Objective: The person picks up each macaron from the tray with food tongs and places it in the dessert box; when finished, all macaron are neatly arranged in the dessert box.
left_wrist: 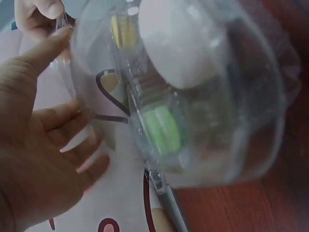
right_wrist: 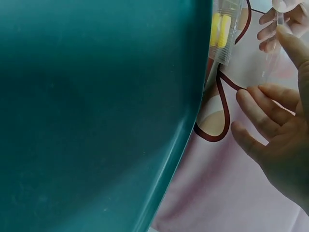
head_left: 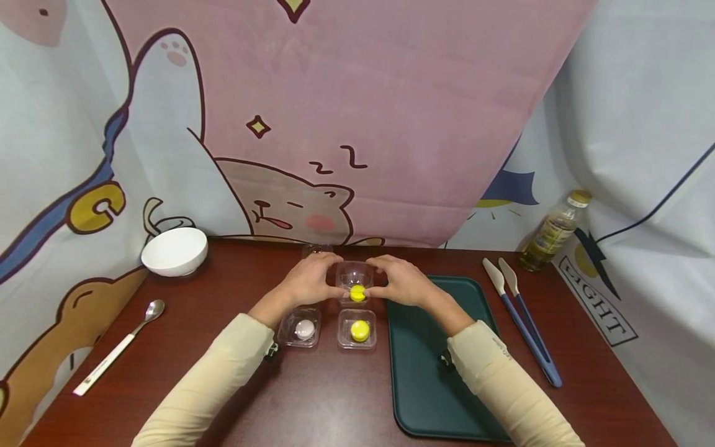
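Observation:
Both hands are at the back middle of the table, thumbs facing each other. Between them stands a clear plastic container (head_left: 354,271); my left hand (head_left: 310,279) pinches its left side, my right hand (head_left: 406,280) its right side. Through or just beneath it shows a yellow macaron (head_left: 357,293); I cannot tell whether it lies inside. Nearer to me are a clear box with another yellow macaron (head_left: 360,331) and one with a whitish macaron (head_left: 304,329). A green macaron (left_wrist: 163,129) in a clear box appears in the left wrist view.
A dark green tray (head_left: 413,372) lies under my right forearm. To its right are blue-handled tongs (head_left: 527,323) and an oil bottle (head_left: 553,233). A white bowl (head_left: 175,251) and a spoon (head_left: 120,347) are at the left. Partly behind my left hand sits another clear box (head_left: 317,249).

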Demonstrator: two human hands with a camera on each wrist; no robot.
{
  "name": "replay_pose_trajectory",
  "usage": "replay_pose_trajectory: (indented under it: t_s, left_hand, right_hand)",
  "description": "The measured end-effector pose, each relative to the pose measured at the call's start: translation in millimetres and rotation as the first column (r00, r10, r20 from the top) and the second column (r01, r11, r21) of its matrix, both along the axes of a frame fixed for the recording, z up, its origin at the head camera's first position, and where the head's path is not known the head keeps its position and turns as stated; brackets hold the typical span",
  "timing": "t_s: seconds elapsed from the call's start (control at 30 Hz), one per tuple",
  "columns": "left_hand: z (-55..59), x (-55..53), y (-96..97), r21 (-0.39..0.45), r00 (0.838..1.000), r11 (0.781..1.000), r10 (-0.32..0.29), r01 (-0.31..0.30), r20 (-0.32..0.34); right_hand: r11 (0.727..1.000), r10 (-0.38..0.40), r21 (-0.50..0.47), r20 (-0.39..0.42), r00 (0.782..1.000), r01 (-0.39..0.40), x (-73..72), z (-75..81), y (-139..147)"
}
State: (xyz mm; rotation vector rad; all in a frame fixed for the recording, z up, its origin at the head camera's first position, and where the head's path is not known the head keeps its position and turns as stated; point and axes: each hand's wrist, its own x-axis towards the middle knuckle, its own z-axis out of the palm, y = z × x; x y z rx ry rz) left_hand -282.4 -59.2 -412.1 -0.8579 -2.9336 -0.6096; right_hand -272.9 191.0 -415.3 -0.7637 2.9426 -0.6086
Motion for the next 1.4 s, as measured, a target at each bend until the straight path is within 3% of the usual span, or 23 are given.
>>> replay_pose_trajectory:
  t_s: [0.2, 0.37, 1.4]
  left_hand:
    - [-1.6, 3.5, 5.1, -0.076, 0.999, 0.996, 0.034, -0.037, -0.033]
    - [-6.0, 4.0, 8.1, -0.117, 0.998, 0.992, 0.056, -0.056, -0.008]
    - [-10.2, 4.9, 10.5, -0.206, 0.994, 0.974, 0.101, -0.093, 0.03]
  right_hand:
    - [0.999, 0.035, 0.032, 0.007, 0.999, -0.035, -4.8, -3.4, -0.6]
    - [0.998, 0.036, 0.044, 0.034, 0.999, -0.037, -8.2, -7.7, -0.2]
    - [0.994, 0.051, 0.095, 0.046, 0.998, -0.056, -9.1, -16.2, -8.1]
